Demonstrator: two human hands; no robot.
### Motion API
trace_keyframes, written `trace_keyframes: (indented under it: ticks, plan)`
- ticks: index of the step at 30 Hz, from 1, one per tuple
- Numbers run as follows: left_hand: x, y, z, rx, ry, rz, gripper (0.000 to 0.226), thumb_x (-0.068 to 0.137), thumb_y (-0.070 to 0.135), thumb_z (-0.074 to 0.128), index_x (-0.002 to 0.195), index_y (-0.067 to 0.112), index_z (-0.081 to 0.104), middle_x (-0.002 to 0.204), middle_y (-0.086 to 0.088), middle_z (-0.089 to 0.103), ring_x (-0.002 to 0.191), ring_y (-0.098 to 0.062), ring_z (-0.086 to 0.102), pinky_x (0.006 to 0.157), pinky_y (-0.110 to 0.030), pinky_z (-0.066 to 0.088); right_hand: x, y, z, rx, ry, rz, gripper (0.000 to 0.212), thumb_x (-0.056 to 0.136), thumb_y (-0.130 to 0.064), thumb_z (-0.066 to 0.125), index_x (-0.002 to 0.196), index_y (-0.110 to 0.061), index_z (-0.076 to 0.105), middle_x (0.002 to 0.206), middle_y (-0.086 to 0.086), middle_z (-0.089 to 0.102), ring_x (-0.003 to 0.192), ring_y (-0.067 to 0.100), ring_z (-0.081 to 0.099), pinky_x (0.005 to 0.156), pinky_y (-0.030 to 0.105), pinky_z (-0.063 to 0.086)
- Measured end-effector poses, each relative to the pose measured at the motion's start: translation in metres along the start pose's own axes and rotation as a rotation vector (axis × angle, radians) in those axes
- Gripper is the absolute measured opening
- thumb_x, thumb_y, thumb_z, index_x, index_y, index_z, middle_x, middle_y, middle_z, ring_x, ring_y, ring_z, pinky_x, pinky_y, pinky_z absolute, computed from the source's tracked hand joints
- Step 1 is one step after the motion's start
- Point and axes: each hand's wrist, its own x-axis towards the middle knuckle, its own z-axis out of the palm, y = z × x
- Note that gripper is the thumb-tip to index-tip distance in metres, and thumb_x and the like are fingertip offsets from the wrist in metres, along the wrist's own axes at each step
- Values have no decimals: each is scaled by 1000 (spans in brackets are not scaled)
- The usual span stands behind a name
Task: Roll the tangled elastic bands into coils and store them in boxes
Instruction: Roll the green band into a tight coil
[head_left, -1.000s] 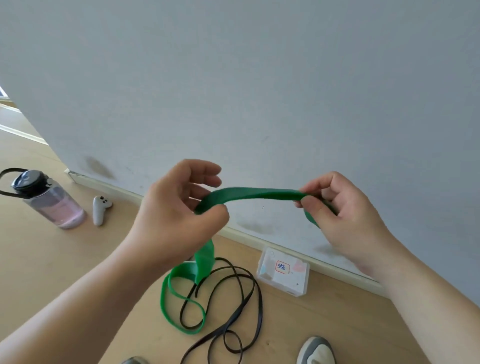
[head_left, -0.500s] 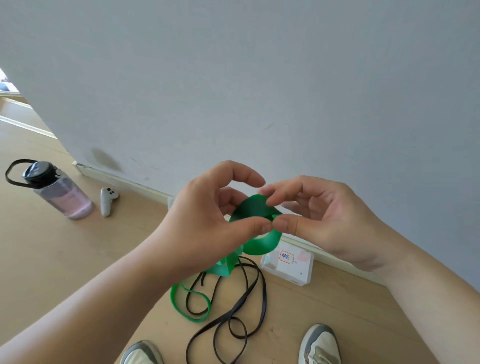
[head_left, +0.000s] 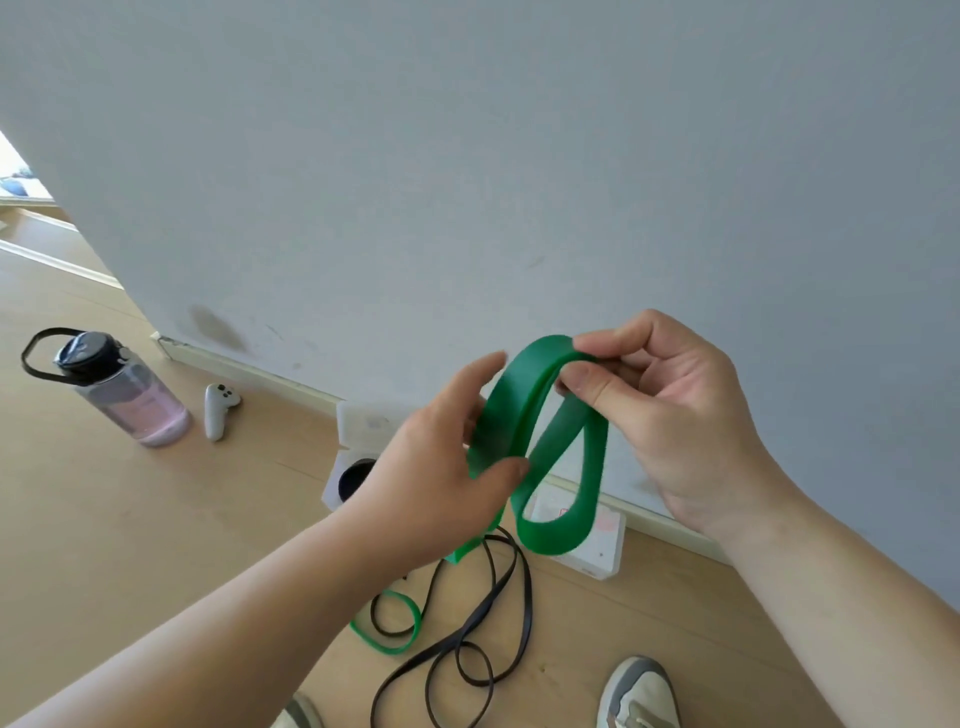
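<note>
- Up before the pale grey wall (head_left: 467, 156), between both hands: wide flat green elastic band (head_left: 511, 410), bent into a hanging loop; two layers lying together along the loop's left side; rounded lower end hanging in front of a box on the floor.
- Right hand (head_left: 675, 415): thumb and forefinger closed on the top bend of the loop, pinching it; remaining fingers curled behind; cannot tell whether those touch the band.
- Left hand (head_left: 441, 457): thumb pressed onto the front of the doubled strip at the loop's narrow waist, fingers behind it, gripping; forefinger stretched upward along the outer edge.
- Beneath the left hand: rest of the green band dropping to the light wooden floor (head_left: 156, 545); ending there in a small open ring, crossed over by a thin black elastic band (head_left: 529, 608) lying loose in several tangled loops.
- Against the skirting: white plastic box with a red-marked label (head_left: 597, 551), partly hidden behind the green loop; further left, second white plastic box (head_left: 343, 467), lid raised, dark round shape inside, partly hidden by the left hand.
- Far left on the floor: clear water bottle with black cap and carry strap (head_left: 135, 405), pinkish inside; just to its right, not touching, small white handheld controller (head_left: 218, 410).
- Along the bottom edge: two grey-and-white shoes (head_left: 639, 696), black band's loops between them.
</note>
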Motion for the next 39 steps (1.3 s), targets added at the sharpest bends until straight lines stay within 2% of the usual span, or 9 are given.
trace_keyframes:
  ticks: [3, 6, 11, 17, 22, 27, 31, 35, 39]
  plan:
    - [4, -3, -4, 6, 43, -51, 58, 85, 26, 77, 136, 39, 54, 97, 13, 68, 95, -2, 66, 90, -31, 57, 0, 4, -4, -29, 74, 31, 29, 89, -3, 77, 79, -30, 70, 94, 8, 77, 98, 36, 73, 97, 55, 57]
    - [5, 6, -17, -16, 79, -37, 57, 83, 19, 79, 133, 39, 59, 98, 11, 69, 94, -2, 67, 88, -26, 56, 1, 9, -12, -78, 122, 72, 24, 92, -7, 75, 83, -28, 66, 95, 7, 77, 99, 31, 72, 99, 49, 57]
    - [-3, 26, -46, -240, 296, 50, 52, 75, 9, 89, 116, 33, 68, 100, 12, 78, 95, -9, 75, 86, -26, 58, 0, 10, -22, -133, -102, 184, 23, 93, 1, 69, 91, -21, 62, 106, 10, 76, 105, 30, 71, 103, 48, 55]
    - [-11, 29, -29, -206, 163, 47, 40, 80, 4, 85, 109, 28, 70, 100, 15, 79, 94, -5, 76, 90, -30, 61, -8, 4, -4, -136, -340, 127, 34, 82, 0, 82, 91, -18, 55, 124, -5, 73, 123, 13, 66, 113, 41, 46]
    - [-9, 25, -28, -173, 148, 84, 37, 80, 6, 84, 100, 27, 62, 116, 16, 68, 90, -15, 76, 78, -42, 63, -8, 2, 5, -175, -347, 70, 29, 85, 0, 80, 100, -21, 66, 103, 3, 78, 103, 20, 75, 101, 43, 56]
    - [-5, 4, -25, 68, -48, 61, 67, 83, 14, 76, 137, 42, 48, 114, 21, 63, 106, -4, 66, 84, -23, 57, -8, 2, 12, -121, -232, 0, 24, 92, 4, 69, 98, -18, 75, 98, -1, 81, 96, 16, 77, 90, 32, 59]
    - [0, -9, -9, 150, -139, -12, 53, 83, 21, 69, 127, 40, 49, 91, 10, 63, 90, -13, 64, 89, -45, 57, -4, 5, 10, -65, -91, -6, 17, 93, 1, 70, 100, -14, 73, 98, 7, 80, 96, 24, 77, 95, 47, 59]
    - [6, -11, -18, 136, -29, -80, 54, 85, 25, 76, 132, 40, 54, 99, 17, 64, 93, -2, 64, 90, -37, 58, 0, 7, 4, -124, 17, 8, 16, 95, -5, 70, 98, -21, 71, 95, 4, 78, 96, 20, 76, 95, 45, 60]
    - [6, 8, -44, -119, 246, -32, 44, 79, 11, 86, 114, 30, 68, 99, 11, 76, 89, -6, 73, 81, -29, 62, 7, 12, -14, -255, 24, 138, 17, 99, -17, 66, 94, -33, 68, 96, -1, 78, 100, 23, 73, 99, 52, 55]
